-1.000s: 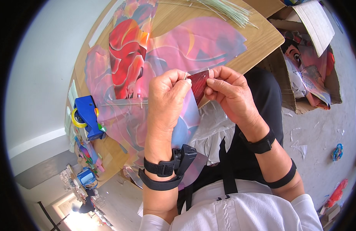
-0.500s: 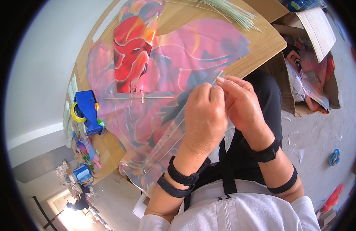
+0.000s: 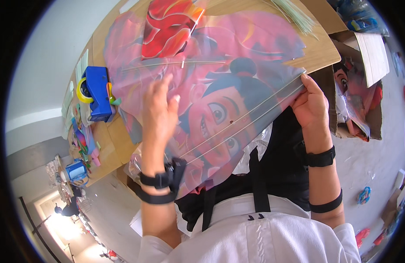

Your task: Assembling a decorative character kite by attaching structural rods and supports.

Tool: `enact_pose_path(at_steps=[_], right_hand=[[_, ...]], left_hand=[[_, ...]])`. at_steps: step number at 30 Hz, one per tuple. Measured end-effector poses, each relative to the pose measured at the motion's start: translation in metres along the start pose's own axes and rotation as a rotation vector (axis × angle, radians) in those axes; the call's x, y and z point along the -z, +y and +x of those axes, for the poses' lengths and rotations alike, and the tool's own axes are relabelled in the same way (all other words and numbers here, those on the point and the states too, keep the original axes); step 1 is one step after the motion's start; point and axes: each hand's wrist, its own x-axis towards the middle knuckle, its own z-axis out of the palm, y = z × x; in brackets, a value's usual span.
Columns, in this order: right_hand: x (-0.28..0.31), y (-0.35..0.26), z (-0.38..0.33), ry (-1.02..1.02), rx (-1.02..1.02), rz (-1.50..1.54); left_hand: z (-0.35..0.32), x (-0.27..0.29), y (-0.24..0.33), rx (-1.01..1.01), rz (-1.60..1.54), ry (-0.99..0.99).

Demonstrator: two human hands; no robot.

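A large, thin pink and grey kite sheet (image 3: 259, 94) with a cartoon print lies across the table and over my lap. Two thin pale rods (image 3: 255, 111) run side by side along its near edge. My right hand (image 3: 313, 103) pinches the right corner of the sheet, where the rod ends meet. Over the left part of the sheet, my left hand (image 3: 160, 116) hovers, slightly blurred, with its fingers apart and nothing in them. Another thin rod (image 3: 202, 62) crosses the sheet farther up, with a short white piece (image 3: 182, 64) set across it.
A folded red printed sheet (image 3: 167, 33) lies on the far part of the kite. At the table's left edge stands a blue tape dispenser (image 3: 97, 94) with yellow tape. Loose pale sticks (image 3: 294, 15) lie at the far right of the table (image 3: 323, 55). An open cardboard box (image 3: 375, 107) stands right.
My hands have separated: the left has let go and swung left, while the right has moved right with the corner. The sheet's near part is spread out, showing the cartoon print.
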Motion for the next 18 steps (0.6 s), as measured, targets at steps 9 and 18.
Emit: enact_pose_path(at_steps=[9, 18], right_hand=[[-0.003, 0.002, 0.016, 0.023, 0.073, 0.065], [-0.002, 0.000, 0.020, 0.015, 0.142, -0.013]], left_hand=[[0.088, -0.013, -0.029, -0.167, 0.148, -0.282], [0.126, -0.016, -0.018, -0.228, -0.020, -0.494]])
